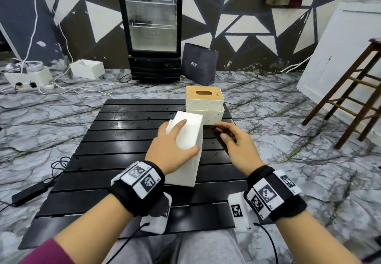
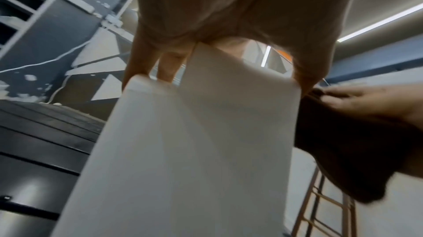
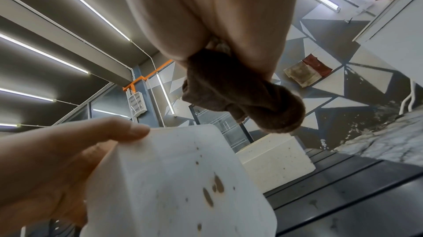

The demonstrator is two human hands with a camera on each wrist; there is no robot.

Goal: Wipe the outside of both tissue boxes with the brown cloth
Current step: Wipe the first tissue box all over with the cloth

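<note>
A plain white tissue box (image 1: 186,150) stands on end on the black slatted table (image 1: 115,160). My left hand (image 1: 175,144) grips its top, thumb on the right side. Brown stains mark that box's (image 3: 183,186) right face; its near face (image 2: 194,150) shows in the left wrist view. My right hand (image 1: 235,140) holds the bunched brown cloth (image 1: 220,134), a little to the right of the box and apart from it; the cloth (image 3: 240,94) hangs below the fingers, and the cloth (image 2: 357,150) hangs beside the box. The second tissue box (image 1: 204,105), white with a tan slotted lid, sits behind; the speckled side of this second box (image 3: 274,163) shows.
A glass-door fridge (image 1: 152,26) and a dark paper bag (image 1: 199,63) stand on the marble floor behind the table. White boxes (image 1: 87,69) and cables lie at the left. A wooden stool (image 1: 354,98) and a leaning white panel (image 1: 338,43) are at the right.
</note>
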